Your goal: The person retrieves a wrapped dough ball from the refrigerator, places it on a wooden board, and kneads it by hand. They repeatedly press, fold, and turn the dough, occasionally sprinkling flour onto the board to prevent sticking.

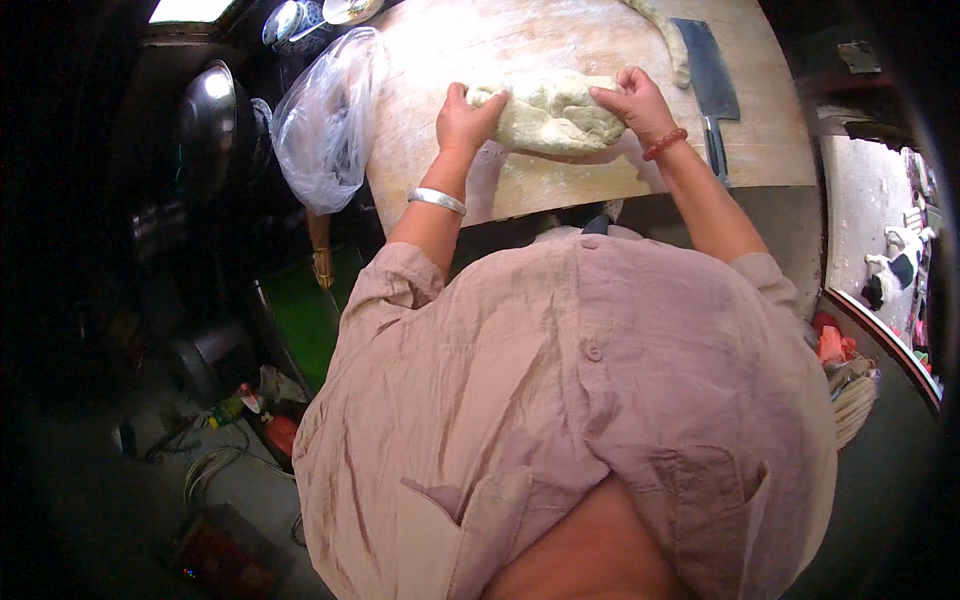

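Note:
A large lump of pale dough (559, 116) lies between my hands over a floured wooden board (525, 184). My left hand (469, 116) grips its left end, thumb on top, with a silver bangle on the wrist. At the right end, my right hand (636, 105) pinches the dough, a red bead bracelet on that wrist. The dough's surface is folded and uneven. To the right of my right hand lies a cleaver (709, 71) with its handle towards me. A strip of dough (675, 49) rests just left of the blade, near the board's far side.
A clear plastic bag (326, 124) hangs over the board's left edge. Beyond it stand a blue-and-white lidded jar (289, 26) and a bowl (351, 9) with a spoon. A metal basin (214, 112) is at the left. Far right, a black-and-white animal (896, 266) lies outside a doorway.

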`<state>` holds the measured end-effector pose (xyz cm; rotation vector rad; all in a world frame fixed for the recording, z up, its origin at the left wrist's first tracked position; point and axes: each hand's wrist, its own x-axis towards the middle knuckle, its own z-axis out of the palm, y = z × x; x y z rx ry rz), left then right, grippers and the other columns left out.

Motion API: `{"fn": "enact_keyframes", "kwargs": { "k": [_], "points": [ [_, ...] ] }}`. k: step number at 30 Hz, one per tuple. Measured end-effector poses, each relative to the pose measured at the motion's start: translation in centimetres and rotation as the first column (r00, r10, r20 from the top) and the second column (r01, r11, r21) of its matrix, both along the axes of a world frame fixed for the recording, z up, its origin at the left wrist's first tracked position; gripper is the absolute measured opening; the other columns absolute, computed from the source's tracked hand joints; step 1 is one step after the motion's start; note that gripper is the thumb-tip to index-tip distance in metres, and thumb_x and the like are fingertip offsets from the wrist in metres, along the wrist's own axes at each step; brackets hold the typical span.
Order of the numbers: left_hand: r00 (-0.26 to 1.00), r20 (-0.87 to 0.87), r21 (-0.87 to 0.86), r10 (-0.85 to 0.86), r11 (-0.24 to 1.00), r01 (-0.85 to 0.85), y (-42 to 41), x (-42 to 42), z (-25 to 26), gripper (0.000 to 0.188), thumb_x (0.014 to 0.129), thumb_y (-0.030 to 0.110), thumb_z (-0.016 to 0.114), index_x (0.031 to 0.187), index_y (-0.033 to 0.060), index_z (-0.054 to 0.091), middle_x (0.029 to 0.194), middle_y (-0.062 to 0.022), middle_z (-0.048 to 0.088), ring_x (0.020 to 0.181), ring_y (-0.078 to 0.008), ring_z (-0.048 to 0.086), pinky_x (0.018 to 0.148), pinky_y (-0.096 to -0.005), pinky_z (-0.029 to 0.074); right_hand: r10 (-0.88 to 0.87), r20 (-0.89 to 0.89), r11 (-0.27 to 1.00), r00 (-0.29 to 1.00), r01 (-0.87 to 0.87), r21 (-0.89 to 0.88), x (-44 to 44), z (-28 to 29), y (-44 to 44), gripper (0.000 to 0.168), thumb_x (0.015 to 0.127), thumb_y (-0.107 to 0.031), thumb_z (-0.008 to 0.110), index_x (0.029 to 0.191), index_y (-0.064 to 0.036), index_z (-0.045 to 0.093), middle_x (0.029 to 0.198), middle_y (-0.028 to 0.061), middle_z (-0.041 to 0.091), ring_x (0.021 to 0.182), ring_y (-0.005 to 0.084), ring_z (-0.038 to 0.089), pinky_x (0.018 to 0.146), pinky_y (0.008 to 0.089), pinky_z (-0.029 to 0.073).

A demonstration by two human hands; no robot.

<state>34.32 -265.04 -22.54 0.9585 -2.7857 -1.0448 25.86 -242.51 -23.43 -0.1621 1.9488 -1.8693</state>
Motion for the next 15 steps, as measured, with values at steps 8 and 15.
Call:
{"fn": "enact_keyframes", "kwargs": {
  "k": [8, 15],
  "points": [
    [0.885, -0.008, -0.424, -0.466, 0.803, 0.420, 4.9, 0.8, 4.5, 0.036, 0.065, 0.033, 0.061, 0.084, 0.0056, 0.048, 0.077, -0.0139, 0.056, 0.067, -0.0310, 0.058, 0.057, -0.0396, 0.047, 0.184, -0.484, 0.829, 0.855, 0.130, 0.544, 2.2, 2.6, -2.7, 0.034, 0.065, -0.031, 0.066, 0.079, -0.006, 0.047, 0.075, 0.0114, 0.056, 0.065, 0.0275, 0.056, 0.059, 0.0352, 0.045],
    [0.820, 0.043, -0.443, -0.570, 0.725, 0.527, 7.0, 0.0, 3.5, 0.020, 0.068, 0.023, 0.054, 0.079, 0.0068, 0.049, 0.071, -0.0148, 0.055, 0.057, -0.0314, 0.058, 0.050, -0.0390, 0.047, 0.293, -0.685, 0.825, 0.667, 0.186, 0.534, 3.3, 1.3, -4.0, 0.022, 0.073, -0.027, 0.058, 0.084, -0.011, 0.046, 0.077, 0.0081, 0.055, 0.067, 0.0287, 0.056, 0.056, 0.0375, 0.046]
  ]
}}
